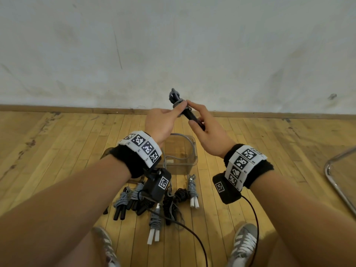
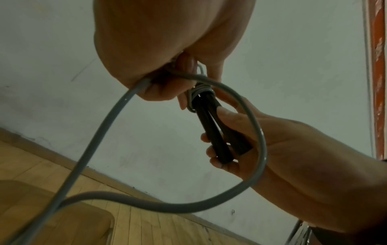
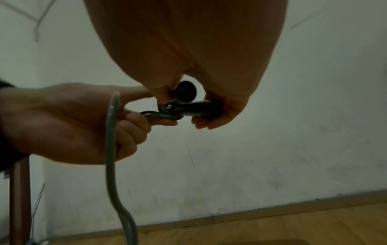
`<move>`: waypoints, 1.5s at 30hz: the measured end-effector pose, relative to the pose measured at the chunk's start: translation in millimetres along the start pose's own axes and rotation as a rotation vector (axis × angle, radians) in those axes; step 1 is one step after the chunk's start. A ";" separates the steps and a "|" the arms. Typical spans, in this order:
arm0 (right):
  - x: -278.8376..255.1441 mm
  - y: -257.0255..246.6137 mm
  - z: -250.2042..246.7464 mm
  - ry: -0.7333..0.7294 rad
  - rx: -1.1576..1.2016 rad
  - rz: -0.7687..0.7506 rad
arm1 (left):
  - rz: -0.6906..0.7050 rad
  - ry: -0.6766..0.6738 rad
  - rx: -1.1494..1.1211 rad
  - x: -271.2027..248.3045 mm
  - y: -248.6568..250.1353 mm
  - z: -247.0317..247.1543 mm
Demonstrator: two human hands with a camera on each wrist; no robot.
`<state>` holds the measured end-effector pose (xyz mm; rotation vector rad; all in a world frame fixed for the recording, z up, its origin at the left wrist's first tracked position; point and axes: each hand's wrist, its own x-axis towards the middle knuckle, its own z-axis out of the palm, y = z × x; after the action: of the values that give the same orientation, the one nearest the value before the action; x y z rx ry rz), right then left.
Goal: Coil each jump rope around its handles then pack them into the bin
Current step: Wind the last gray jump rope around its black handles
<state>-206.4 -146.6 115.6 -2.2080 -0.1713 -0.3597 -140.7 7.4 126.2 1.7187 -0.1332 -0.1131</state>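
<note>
My right hand [image 1: 202,130] grips a pair of black jump-rope handles [image 1: 189,114] held together, pointing up and away above the bin. A few turns of grey rope [image 2: 201,90] are wound round their upper end. My left hand [image 1: 163,120] holds the grey rope [image 2: 100,132] against the handles; its fingers curl round it in the right wrist view, left hand [image 3: 69,122]. The loose rope hangs down in a big loop. The clear plastic bin [image 1: 192,151] stands on the floor below my hands with some grey rope in it.
Several coiled jump ropes [image 1: 154,201] with black or white handles lie on the wooden floor [image 1: 57,141] in front of the bin, between my shoes [image 1: 244,245]. A white wall [image 1: 173,45] rises behind. A metal chair frame [image 1: 335,180] stands at the right.
</note>
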 end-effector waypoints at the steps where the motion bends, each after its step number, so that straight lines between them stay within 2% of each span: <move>1: -0.2 -2.3 -0.1 -0.002 0.031 0.012 | 0.001 0.011 -0.004 -0.3 1.3 -0.8; 4: 0.5 -6.5 -1.0 0.030 0.135 0.109 | -0.048 -0.045 -0.089 0.8 4.3 -3.4; 7: 2.0 -11.1 -2.6 0.068 0.369 0.261 | -0.081 -0.105 -0.181 0.1 6.1 -5.0; 10: -0.2 -17.3 -0.4 0.011 0.651 0.394 | -0.075 -0.135 -0.180 -1.3 4.7 -5.5; 12: -0.7 -18.5 3.1 -0.035 0.689 0.402 | -0.070 -0.159 -0.183 -1.9 4.1 -4.3; 16: 3.8 -15.6 -1.3 0.034 0.538 0.338 | -0.087 -0.224 -0.158 -7.4 5.8 -1.9; 19: 4.0 -11.7 -6.4 0.033 0.384 0.314 | -0.091 -0.245 -0.128 -9.5 5.2 -2.9; 27: 5.8 0.0 -0.6 0.135 -0.053 0.222 | -0.027 -0.140 -0.086 -13.3 9.5 -0.1; 31: 7.1 3.4 5.3 0.166 -0.372 0.122 | -0.043 -0.112 -0.118 -13.7 13.5 2.7; 33: 4.9 0.8 8.8 0.148 -0.457 0.089 | -0.061 -0.098 -0.137 -14.2 14.1 3.0; 35: 3.0 -2.7 11.0 0.107 -0.397 0.063 | -0.087 -0.059 -0.157 -14.1 13.6 2.0; 39: 4.2 -6.9 10.3 -0.015 -0.106 -0.041 | -0.117 0.011 -0.163 -10.0 10.8 -1.8; 41: 6.2 -7.9 8.3 -0.030 0.047 -0.066 | -0.116 0.027 -0.162 -8.6 10.4 -3.1; 43: 6.8 -8.1 6.3 0.010 0.184 0.016 | -0.098 0.011 -0.173 -6.8 11.1 -3.8; 45: 6.2 -9.2 4.4 0.039 0.358 0.176 | -0.094 -0.022 -0.213 -5.0 11.5 -4.3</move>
<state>-201.9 -137.5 121.9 -1.8451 -0.0162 -0.2521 -145.3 10.7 138.3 1.5118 -0.0543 -0.2091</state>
